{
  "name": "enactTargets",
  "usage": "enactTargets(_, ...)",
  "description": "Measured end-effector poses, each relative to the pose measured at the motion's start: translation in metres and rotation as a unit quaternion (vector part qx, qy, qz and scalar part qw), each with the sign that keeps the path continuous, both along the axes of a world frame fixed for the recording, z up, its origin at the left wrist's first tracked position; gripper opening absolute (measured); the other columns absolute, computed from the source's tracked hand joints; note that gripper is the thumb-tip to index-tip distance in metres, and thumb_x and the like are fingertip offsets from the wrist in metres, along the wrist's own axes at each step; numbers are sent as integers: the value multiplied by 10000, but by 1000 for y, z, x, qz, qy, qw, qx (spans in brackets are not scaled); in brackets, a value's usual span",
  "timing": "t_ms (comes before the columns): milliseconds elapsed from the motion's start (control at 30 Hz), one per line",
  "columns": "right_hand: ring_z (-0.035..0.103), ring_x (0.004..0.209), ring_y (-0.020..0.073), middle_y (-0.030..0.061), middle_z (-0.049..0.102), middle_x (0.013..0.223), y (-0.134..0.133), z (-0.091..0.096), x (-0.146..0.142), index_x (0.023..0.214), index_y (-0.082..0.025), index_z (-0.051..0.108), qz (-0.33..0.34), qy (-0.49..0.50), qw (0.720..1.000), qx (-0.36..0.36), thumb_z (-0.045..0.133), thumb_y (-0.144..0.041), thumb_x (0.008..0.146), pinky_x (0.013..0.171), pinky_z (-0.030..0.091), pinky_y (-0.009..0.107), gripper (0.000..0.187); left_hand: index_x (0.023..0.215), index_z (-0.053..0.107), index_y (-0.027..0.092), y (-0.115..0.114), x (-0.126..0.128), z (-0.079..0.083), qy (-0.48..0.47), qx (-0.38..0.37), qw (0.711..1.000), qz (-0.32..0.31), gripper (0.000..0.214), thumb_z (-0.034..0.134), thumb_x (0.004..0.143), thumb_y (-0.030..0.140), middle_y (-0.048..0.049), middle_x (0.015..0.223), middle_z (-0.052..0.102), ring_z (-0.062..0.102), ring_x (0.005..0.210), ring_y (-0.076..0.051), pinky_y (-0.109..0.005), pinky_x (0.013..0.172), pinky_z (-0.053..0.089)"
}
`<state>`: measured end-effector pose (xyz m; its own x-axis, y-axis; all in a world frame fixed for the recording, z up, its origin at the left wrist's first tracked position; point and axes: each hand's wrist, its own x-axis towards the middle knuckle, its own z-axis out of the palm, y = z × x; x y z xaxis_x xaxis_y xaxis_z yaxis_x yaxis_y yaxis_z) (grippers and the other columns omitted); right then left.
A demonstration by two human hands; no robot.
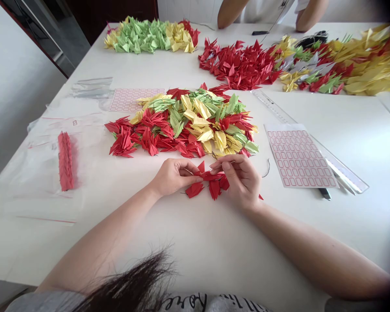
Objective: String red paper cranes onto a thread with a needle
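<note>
Red folded-paper cranes (215, 189) lie in a small cluster at the near middle of the table. My left hand (173, 177) is closed, thumb and fingers pinching one red crane at the cluster's left side. Over the right side, my right hand (243, 182) has its thumb and fingers pressed together; a thin pale sliver shows at the fingertips, too small to name. Some cranes are partly hidden behind this hand. Just beyond both hands spreads a heap of red, yellow and green cranes (198, 123), with dark thread ends among them.
A sticker sheet (302, 156) overlaps a clear ruler (347, 175) on the right. Plastic bags (42, 173) and a red paper strip (65, 161) lie left. Another sticker sheet (126, 99) sits behind. More cranes (240, 65) are piled farther back, where a person's arms (230, 13) rest.
</note>
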<state>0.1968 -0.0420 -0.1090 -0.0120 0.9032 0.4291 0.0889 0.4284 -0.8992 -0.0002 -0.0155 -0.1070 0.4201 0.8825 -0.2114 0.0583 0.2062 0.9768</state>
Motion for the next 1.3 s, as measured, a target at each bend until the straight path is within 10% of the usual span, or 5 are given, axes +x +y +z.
enactTargets(300,742,714,146,19,762,900,-4,0,-1,1068,-253,640,0,16,995,95,516,-215,1029,631,651,288,136,890,780,112,5,-2,4,-33,-19,999,29,426,912,635,426,-103,901,791,744,828,-217,-336,805,603)
enactTargets(1300,744,751,144,11,752,912,-3,-4,0,1027,-277,651,-28,-80,996,30,524,-288,1032,712,645,301,127,880,735,118,6,-4,6,-92,-21,995,-37,418,794,788,522,-73,827,742,685,751,-155,-275,711,560)
